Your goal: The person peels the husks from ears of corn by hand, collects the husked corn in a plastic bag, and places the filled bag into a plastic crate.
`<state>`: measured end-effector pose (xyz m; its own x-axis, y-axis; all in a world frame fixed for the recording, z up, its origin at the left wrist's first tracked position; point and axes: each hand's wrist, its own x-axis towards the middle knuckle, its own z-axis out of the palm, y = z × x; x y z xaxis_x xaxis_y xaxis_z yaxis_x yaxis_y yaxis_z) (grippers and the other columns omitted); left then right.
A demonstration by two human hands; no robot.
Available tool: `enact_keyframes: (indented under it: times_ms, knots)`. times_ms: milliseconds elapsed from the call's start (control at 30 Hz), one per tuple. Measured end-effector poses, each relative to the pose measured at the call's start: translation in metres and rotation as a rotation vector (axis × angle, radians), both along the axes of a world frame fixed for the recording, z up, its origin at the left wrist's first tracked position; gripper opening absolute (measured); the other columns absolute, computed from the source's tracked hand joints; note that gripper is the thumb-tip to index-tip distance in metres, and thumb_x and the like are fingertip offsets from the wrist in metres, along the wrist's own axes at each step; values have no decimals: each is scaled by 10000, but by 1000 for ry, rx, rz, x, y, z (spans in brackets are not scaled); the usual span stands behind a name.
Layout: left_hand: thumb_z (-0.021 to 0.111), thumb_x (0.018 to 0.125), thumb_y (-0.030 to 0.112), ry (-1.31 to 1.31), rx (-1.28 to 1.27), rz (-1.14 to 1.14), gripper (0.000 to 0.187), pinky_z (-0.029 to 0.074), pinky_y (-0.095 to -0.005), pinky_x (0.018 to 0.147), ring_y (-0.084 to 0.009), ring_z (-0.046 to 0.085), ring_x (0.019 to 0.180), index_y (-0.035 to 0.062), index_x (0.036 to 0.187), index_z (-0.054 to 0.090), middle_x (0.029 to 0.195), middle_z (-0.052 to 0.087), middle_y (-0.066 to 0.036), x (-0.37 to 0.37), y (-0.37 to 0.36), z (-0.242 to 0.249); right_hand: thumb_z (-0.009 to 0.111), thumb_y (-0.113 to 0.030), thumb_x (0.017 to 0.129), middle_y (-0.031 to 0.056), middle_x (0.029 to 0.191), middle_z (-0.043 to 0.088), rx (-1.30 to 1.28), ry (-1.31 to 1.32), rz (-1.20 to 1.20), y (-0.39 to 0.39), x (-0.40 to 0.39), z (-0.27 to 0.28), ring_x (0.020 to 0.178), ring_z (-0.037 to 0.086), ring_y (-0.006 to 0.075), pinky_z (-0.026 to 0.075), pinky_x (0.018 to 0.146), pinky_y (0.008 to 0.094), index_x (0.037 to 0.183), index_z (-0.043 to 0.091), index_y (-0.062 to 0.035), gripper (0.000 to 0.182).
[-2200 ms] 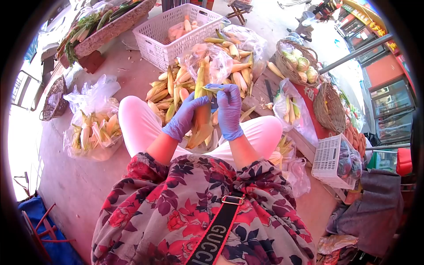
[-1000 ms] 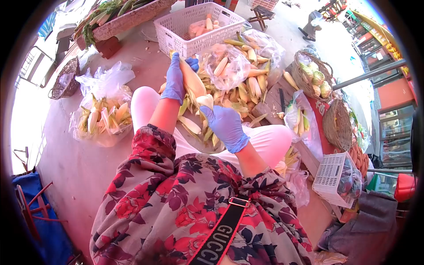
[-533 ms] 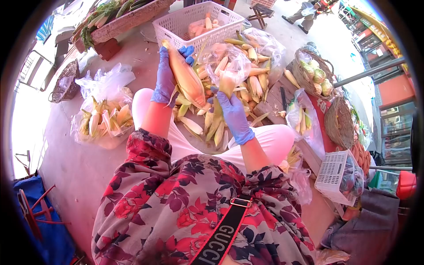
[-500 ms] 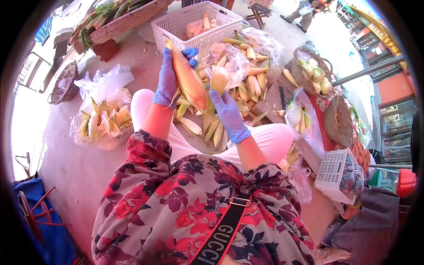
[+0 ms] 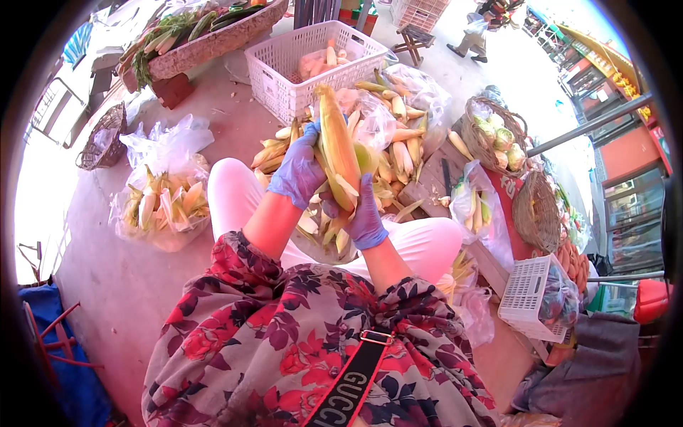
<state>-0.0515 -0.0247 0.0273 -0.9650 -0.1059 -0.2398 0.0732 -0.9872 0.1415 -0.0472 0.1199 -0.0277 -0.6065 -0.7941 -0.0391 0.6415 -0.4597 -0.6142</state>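
Observation:
An ear of corn (image 5: 336, 139) with yellow-green husk stands nearly upright between my two hands. My left hand (image 5: 299, 171), in a blue-violet glove, wraps round its left side. Gloved as well, my right hand (image 5: 366, 217) closes on the lower right of the ear, where a pale green husk leaf (image 5: 366, 158) sticks out. Beneath and beyond lies a heap of corn ears and husks (image 5: 403, 153), partly covered by clear plastic bags (image 5: 375, 122). My hands hide part of that heap.
A white plastic crate (image 5: 274, 89) with a bag of peeled corn stands ahead. To the left sits a plastic bag of husks (image 5: 167, 203). On the right are a basket of cabbages (image 5: 498, 135), a wicker basket (image 5: 537, 203) and a white crate (image 5: 526, 285). A person (image 5: 475, 35) is far off.
The ear of corn has moved right and tilted more upright. My left hand has come down and right along it; my right hand has shifted from a husk leaf to the ear's lower end.

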Motion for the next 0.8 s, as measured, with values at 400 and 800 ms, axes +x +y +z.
enact_keyframes:
  times_ms: [400,800]
  knots:
    - [418,955,214,115,-642,495,246,318,-195,522,-73,363,555,83,752,466,637,421,17,8,34,-19,608,-256,854,25,947,576,339,305,-478,-20,-7,8,852,555,117,464,769,232,1168,479,-50,397]
    - [446,943,241,-120,-1155,-266,232,407,-179,537,-58,508,593,69,840,561,747,579,3,63,17,-93,543,-572,791,112,934,575,-9,-126,-609,53,-104,2,797,582,268,498,699,391,1145,468,-46,638]
